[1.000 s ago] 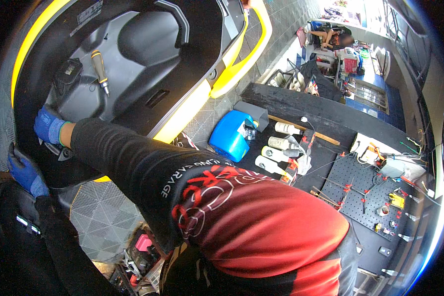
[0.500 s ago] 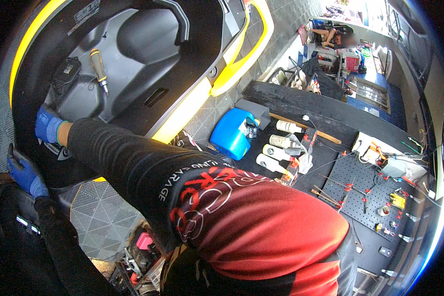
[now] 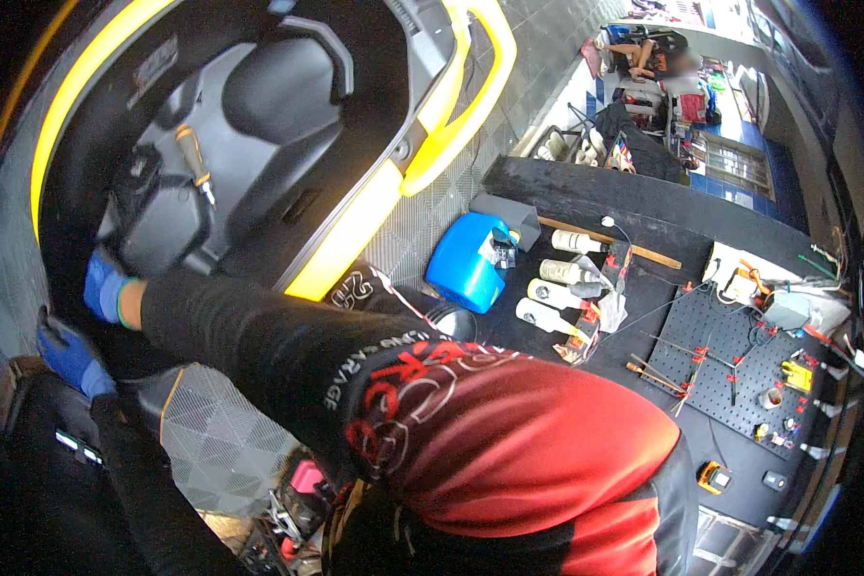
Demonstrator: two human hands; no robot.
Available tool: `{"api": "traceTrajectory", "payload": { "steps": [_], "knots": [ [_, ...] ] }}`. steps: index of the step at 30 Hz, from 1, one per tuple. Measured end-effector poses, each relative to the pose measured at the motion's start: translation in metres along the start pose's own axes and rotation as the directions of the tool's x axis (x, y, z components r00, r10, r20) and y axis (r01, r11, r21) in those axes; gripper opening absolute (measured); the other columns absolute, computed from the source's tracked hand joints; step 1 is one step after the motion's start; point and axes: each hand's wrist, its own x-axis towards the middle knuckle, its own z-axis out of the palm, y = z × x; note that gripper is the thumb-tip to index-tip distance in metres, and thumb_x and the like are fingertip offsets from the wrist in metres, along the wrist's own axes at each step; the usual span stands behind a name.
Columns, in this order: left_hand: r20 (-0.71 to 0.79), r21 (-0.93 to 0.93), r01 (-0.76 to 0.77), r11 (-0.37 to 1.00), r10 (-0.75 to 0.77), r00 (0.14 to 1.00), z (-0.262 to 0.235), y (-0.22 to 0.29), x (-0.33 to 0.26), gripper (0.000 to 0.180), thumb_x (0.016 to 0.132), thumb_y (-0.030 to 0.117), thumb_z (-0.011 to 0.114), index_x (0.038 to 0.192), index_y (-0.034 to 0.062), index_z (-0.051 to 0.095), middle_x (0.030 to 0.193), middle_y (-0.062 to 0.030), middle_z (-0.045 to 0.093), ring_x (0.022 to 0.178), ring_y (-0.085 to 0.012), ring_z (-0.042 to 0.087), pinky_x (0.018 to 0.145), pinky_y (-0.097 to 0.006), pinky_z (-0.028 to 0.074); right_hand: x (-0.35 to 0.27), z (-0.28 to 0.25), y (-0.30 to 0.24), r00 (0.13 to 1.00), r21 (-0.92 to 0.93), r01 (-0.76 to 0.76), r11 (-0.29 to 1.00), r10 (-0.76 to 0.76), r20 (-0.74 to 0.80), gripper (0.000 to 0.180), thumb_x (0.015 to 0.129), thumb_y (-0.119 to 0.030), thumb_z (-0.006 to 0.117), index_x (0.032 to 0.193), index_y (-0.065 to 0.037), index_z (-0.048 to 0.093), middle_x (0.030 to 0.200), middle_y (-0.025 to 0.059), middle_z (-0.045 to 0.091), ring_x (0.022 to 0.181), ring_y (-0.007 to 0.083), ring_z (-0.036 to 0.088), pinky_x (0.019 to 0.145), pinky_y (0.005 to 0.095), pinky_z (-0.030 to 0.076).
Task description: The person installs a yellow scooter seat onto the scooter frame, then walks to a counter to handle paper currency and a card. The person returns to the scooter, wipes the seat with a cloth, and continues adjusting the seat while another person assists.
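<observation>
My right hand, in a blue glove with a dark palm, reaches across to the lower left rim of a black storage compartment in a yellow scooter body. Its fingertips are lost against the dark plastic. Just below it, my left hand, gloved alike, has its fingers stretched out beside the compartment's outer edge, with nothing visible in them. Inside the compartment lies a screwdriver with a grey and yellow handle. A dark pouch-like item is to its left.
Right of the scooter are a blue jerrycan and several white bottles. Farther right, a black perforated panel carries small tools and cables. Tools and a pink item lie low at the centre. A person sits in the far background.
The view has shifted slightly, so most of the scene sits farther right. Both hands stay near the compartment's lower left edge, and the grey part under my right hand is now dark.
</observation>
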Motion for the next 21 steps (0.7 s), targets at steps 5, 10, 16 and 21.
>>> {"api": "traceTrajectory", "payload": {
  "steps": [5,10,16,21],
  "knots": [
    [-0.027,0.233,0.005,0.972,0.002,1.0,0.006,0.004,-0.006,0.034,0.1,0.025,0.046,0.116,0.0002,0.061,0.115,-0.0235,0.061,0.106,-0.039,0.056,0.093,-0.045,0.043,-0.035,-0.059,-0.02,0.994,0.127,0.064,0.99,-0.052,-0.099,0.028,0.083,-0.034,0.058,0.097,-0.011,0.068,0.1,0.0114,0.064,0.098,0.0339,0.059,0.084,0.0518,0.042],
    [-0.105,0.096,0.089,0.991,-0.079,0.991,0.004,0.024,-0.009,0.036,0.1,0.024,0.046,0.124,-0.0005,0.056,0.121,-0.0214,0.059,0.109,-0.0372,0.056,0.097,-0.045,0.043,-0.155,-0.17,-0.019,0.939,0.247,0.344,0.906,-0.337,-0.072,0.031,0.081,-0.037,0.06,0.091,-0.008,0.066,0.093,0.014,0.063,0.091,0.0346,0.06,0.08,0.049,0.044],
    [-0.273,0.012,0.01,1.0,-0.006,0.962,-0.017,0.047,0.0,0.035,0.098,0.019,0.05,0.125,-0.0037,0.054,0.122,-0.0249,0.057,0.112,-0.0355,0.056,0.1,-0.044,0.043,-0.4,-0.309,0.062,0.987,0.737,0.142,0.661,-0.152,-0.055,0.037,0.085,-0.038,0.059,0.091,-0.002,0.066,0.084,0.0229,0.064,0.083,0.0407,0.062,0.073,0.0472,0.049],
    [-0.369,-0.056,-0.051,0.997,0.027,0.929,-0.056,0.16,0.022,0.034,0.097,0.016,0.051,0.126,-0.0022,0.054,0.123,-0.0223,0.057,0.112,-0.0335,0.055,0.1,-0.041,0.042,-0.588,-0.365,0.16,0.807,0.344,-0.587,0.733,0.491,0.33,0.051,0.084,-0.047,0.058,0.114,-0.006,0.062,0.101,0.0216,0.066,0.091,0.0392,0.064,0.079,0.0485,0.051]
  ]
}}
